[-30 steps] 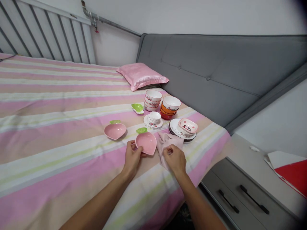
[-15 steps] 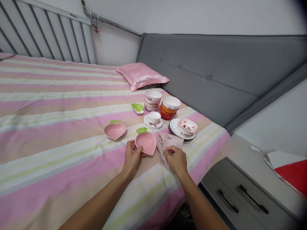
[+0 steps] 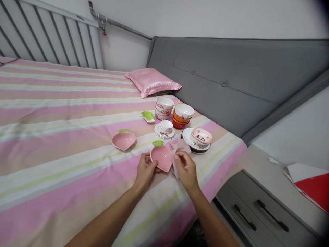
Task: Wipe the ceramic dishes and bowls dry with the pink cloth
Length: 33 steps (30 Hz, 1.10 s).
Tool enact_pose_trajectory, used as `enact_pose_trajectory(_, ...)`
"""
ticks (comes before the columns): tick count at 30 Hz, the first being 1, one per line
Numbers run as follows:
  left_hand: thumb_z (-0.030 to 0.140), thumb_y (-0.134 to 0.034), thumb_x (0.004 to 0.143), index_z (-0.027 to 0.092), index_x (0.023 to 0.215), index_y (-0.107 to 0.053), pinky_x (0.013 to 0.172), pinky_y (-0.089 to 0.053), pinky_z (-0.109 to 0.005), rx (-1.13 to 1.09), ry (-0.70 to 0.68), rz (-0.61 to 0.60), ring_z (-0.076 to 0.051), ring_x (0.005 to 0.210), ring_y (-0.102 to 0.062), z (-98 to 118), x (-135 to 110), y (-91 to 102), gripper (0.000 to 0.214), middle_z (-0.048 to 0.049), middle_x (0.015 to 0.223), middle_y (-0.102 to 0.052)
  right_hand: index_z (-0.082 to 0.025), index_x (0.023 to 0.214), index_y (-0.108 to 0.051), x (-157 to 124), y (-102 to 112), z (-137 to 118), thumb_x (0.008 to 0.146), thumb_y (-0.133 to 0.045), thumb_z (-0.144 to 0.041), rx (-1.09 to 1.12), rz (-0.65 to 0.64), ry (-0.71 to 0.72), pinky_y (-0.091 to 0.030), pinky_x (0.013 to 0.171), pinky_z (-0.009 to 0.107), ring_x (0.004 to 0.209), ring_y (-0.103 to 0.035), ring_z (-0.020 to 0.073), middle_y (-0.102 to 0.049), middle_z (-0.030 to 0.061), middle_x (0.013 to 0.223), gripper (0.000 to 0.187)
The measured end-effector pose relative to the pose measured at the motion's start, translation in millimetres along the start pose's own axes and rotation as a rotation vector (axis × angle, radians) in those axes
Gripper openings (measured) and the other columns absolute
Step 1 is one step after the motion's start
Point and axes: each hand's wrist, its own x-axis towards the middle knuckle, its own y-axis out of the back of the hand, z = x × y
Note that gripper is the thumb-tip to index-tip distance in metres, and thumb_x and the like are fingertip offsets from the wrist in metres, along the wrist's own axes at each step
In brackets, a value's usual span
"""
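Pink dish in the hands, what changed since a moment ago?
The left hand, gripping the pink dish all along, shifted it a little to the right, towards the cloth. The right hand, which lay on the spread cloth, bunched it up and now pinches it right beside the dish's rim. The second pink dish, the stacked bowls and the plates stayed put.

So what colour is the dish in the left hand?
The dish is pink with a green leaf tab, clearest in the head view.

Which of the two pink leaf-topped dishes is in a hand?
The pink dish nearer the person: the left hand grips its edge. The other pink dish lies untouched farther left on the bedsheet.
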Motion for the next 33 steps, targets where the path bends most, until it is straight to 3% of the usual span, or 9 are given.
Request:
enact_pose_trajectory(3, 0.021, -0.06, 0.068, 0.019, 0.093, -0.046, 0.054, -0.052, -0.029, -0.007, 0.0, -0.015, -0.013, 0.056, -0.059, 0, -1, -0.7, 0.029, 0.0024, 0.076, -0.055, -0.018, 0.085, -0.062, -6, -4, -13, 0.087, -0.048, -0.028, -0.104, -0.281, 0.148, -0.045, 0.07, 0.024, 0.077, -0.059, 0.0151, -0.064, 0.0035, 0.084, 0.017)
enact_pose_trajectory(6, 0.018, -0.058, 0.068, 0.02, 0.095, -0.046, 0.055, -0.052, -0.027, -0.015, -0.008, -0.013, -0.012, 0.057, -0.059, 1, -1, 0.1, 0.029, 0.0023, 0.078, -0.055, -0.019, 0.082, -0.063, -10, -5, -15, 0.09, -0.043, -0.026, -0.175, -0.385, 0.179, -0.044, 0.073, 0.025, 0.079, -0.06, 0.0153, -0.066, 0.0027, 0.083, 0.022)
enact_pose_trajectory(9, 0.017, -0.058, 0.068, 0.019, 0.094, -0.046, 0.055, -0.051, -0.027, -0.021, -0.017, -0.014, -0.011, 0.055, -0.058, 2, 0, 1.0, 0.029, 0.002, 0.078, -0.056, -0.019, 0.089, -0.062, -9, -4, -11, 0.091, -0.041, -0.028, -0.167, -0.324, 0.099, -0.045, 0.067, 0.023, 0.071, -0.061, 0.014, -0.067, 0.0019, 0.079, 0.022)
enact_pose_trajectory(13, 0.019, -0.058, 0.069, 0.02, 0.095, -0.046, 0.053, -0.051, -0.028, -0.038, -0.02, -0.042, -0.012, 0.054, -0.058, 4, 0, 0.6, 0.028, 0.0012, 0.08, -0.058, -0.018, 0.094, -0.059, -8, -4, -4, 0.082, -0.053, -0.031, -0.284, -0.033, 0.055, -0.046, 0.063, 0.026, 0.061, -0.057, 0.0144, -0.064, 0.0027, 0.078, 0.018)
enact_pose_trajectory(17, 0.021, -0.059, 0.07, 0.02, 0.096, -0.046, 0.054, -0.051, -0.029, -0.064, -0.011, -0.094, -0.014, 0.06, -0.06, 8, -4, -2.2, 0.03, -0.0005, 0.084, -0.059, -0.017, 0.102, -0.056, -10, -10, 0, 0.07, -0.062, -0.032, -0.493, 0.164, 0.055, -0.047, 0.074, 0.035, 0.086, -0.057, 0.0235, -0.06, 0.0102, 0.098, 0.035)
enact_pose_trajectory(25, 0.022, -0.068, 0.068, 0.019, 0.1, -0.05, 0.074, -0.049, -0.027, -0.111, -0.02, -0.15, -0.017, 0.089, -0.061, 7, -12, -7.0, 0.037, -0.0043, 0.096, -0.064, -0.008, 0.12, -0.045, -15, -21, 6, 0.076, -0.054, -0.029, -0.523, 0.114, -0.062, -0.047, 0.084, 0.044, 0.103, -0.057, 0.0319, -0.059, 0.0208, 0.113, 0.05)
enact_pose_trajectory(29, 0.028, -0.075, 0.064, 0.016, 0.11, -0.055, 0.086, -0.048, -0.036, -0.127, 0.05, -0.167, -0.024, 0.1, -0.061, 5, -10, -6.5, 0.052, -0.011, 0.109, -0.065, -0.008, 0.119, -0.047, -18, -23, 3, 0.076, -0.053, -0.027, -0.541, 0.075, 0.048, -0.047, 0.087, 0.043, 0.108, -0.054, 0.0309, -0.057, 0.0195, 0.116, 0.047)
enact_pose_trajectory(33, 0.028, -0.081, 0.057, 0.012, 0.108, -0.062, 0.084, -0.051, -0.039, -0.176, 0.161, -0.142, -0.028, 0.094, -0.064, 6, -9, -5.5, 0.057, -0.0141, 0.104, -0.069, -0.009, 0.122, -0.045, -22, -28, 2, 0.078, -0.051, -0.026, -0.544, 0.036, 0.173, -0.047, 0.089, 0.043, 0.11, -0.053, 0.0287, -0.057, 0.0186, 0.118, 0.047)
